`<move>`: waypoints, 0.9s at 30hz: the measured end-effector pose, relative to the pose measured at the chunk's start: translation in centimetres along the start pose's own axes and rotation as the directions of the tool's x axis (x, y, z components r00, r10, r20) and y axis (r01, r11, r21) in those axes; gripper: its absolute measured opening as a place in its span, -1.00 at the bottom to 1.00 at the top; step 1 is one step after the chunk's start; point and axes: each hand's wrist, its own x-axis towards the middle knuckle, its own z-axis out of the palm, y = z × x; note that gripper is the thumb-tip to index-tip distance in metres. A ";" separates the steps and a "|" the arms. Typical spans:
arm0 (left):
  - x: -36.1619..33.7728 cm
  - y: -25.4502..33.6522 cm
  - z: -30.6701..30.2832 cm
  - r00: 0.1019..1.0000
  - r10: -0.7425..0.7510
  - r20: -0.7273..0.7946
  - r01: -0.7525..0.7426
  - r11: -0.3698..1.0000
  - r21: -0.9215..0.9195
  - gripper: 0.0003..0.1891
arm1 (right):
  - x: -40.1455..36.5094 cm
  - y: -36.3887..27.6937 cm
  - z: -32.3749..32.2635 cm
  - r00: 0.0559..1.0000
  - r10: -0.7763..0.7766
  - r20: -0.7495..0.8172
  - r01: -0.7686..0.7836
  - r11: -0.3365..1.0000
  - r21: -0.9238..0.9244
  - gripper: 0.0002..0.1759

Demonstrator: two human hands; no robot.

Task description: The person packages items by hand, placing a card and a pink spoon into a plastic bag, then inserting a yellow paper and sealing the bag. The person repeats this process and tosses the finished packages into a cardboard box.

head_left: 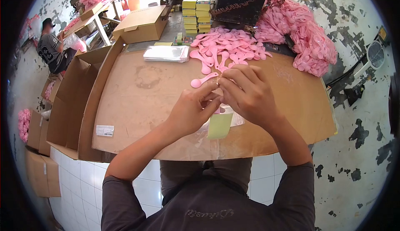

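Over the front middle of the cardboard-covered table (125, 89), my left hand (191, 109) and my right hand (249, 92) meet with fingers closed. A small pale bit shows at the right fingertips; I cannot tell what it is. The left thumb and forefinger pinch close beside it. Just below the fingers appear a yellow-green paper slip (220, 126) and part of a clear plastic bag (238, 120). A bit of pink shows above the slip, mostly hidden. One pink measuring spoon (204, 80) lies right behind my left fingertips, in front of a spoon pile (227, 43).
A stack of clear plastic bags (166, 53) lies left of the pile. Bagged pink spoons (310, 39) heap at back right. An open carton (75, 101) stands along the left edge, near a label (105, 130). Behind are yellow-edged stacks (196, 14). A person (52, 47) sits far left.
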 end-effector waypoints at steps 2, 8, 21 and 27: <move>0.0 -0.3 0.2 0.998 0.059 0.002 -0.059 0.986 0.157 -0.59 | -0.6 0.2 1.0 0.999 -0.027 0.020 0.028 0.999 -0.031 -0.72; 0.3 -0.1 0.0 0.998 0.037 0.046 -0.043 0.990 0.131 -0.61 | -1.4 3.8 0.6 0.942 0.333 0.049 -0.329 0.878 0.348 -0.87; 1.7 -3.9 -1.8 0.996 -0.090 -0.012 0.080 0.932 -0.354 -0.63 | -21.9 19.4 -1.1 0.806 0.590 -0.044 -0.522 0.674 -0.523 -0.58; 1.4 -4.6 -0.4 0.991 -0.128 -0.043 0.095 0.887 -0.452 -0.66 | -9.5 6.9 1.0 0.689 0.554 0.467 -0.724 0.514 0.460 -0.61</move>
